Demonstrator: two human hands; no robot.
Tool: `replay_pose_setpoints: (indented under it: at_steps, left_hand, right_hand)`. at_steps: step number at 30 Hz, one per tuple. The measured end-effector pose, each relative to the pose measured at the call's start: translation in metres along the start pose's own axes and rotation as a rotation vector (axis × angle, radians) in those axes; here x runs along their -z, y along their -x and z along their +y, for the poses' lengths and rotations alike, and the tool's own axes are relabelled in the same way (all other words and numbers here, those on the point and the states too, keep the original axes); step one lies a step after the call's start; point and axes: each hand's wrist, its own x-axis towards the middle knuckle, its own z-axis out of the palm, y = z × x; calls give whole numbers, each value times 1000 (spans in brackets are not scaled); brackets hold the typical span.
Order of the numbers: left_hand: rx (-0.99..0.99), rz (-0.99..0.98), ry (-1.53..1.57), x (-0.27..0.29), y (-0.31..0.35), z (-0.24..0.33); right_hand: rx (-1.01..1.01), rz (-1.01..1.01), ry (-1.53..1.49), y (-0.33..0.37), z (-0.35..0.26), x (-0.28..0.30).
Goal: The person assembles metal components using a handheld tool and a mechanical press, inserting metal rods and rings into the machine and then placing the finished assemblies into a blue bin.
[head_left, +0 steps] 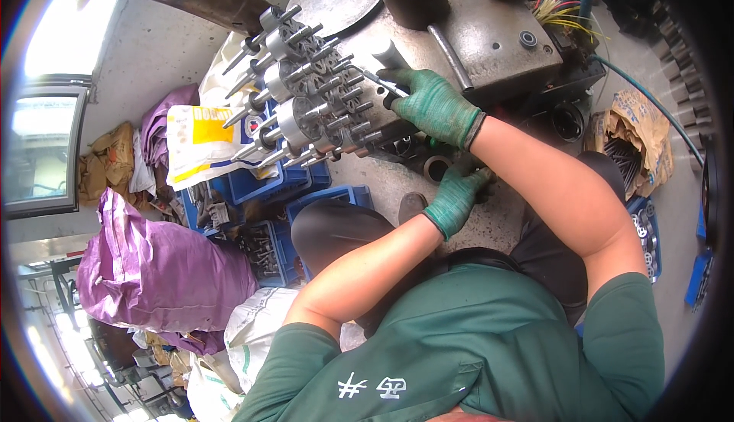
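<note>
Over the near left corner of a thick grey metal machine bed (501, 21), the right hand (437, 108), in a green knit glove, grasps a slim silver metal rod (388, 86) between thumb and fingers. Rod slants up-left toward a rack of grey steel cylinders with long thin pins (302, 112), just left of the hand. Left hand (457, 199), same glove type, sits lower, below the bed's edge, fingers curled; fingertips partly hidden, cannot tell if it grips anything. Dark round metal ring (437, 168) just beside it.

On the bed: a loose grey cylindrical bar (451, 56) right of the rod, a small steel ring (527, 38) farther right, a large flat grey disc (332, 1) at far left. Yellow and red wires (566, 18) at the far right corner.

Left of the rack, a white-and-yellow bag (200, 147); below, blue plastic crates (348, 195) with metal parts, then a big purple woven sack (164, 269). Right side: a crumpled brown paper bag (650, 143) with dark rods inside.
</note>
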Motion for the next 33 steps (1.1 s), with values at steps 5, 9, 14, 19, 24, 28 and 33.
replay_pose_setpoints:
  at_steps: [5, 9, 14, 19, 24, 28, 33]
  left_hand:
    - [22, -44, -60, 2, -4, -1]
    - [1, -31, -27, 1, -3, -3]
    - [-101, -1, -134, 1, -4, -6]
    - [-64, -42, -110, -3, 4, 13]
    - [-166, -47, 133, -6, 7, 22]
    - [-110, -39, 307, 6, 21, 51]
    - [-198, 5, 531, 22, 27, 72]
  right_hand:
    - [189, 177, 178, -2, 15, -10]
    - [-7, 20, -45, 9, -14, 3]
    - [-179, -108, -311, 13, -31, 7]
    - [-339, -383, -1069, 17, -10, 13]
    - [-18, -200, -532, 45, -18, 44]
    - [40, -162, -307, 76, -13, 73]
    - [479, 119, 494, 99, 3, 90]
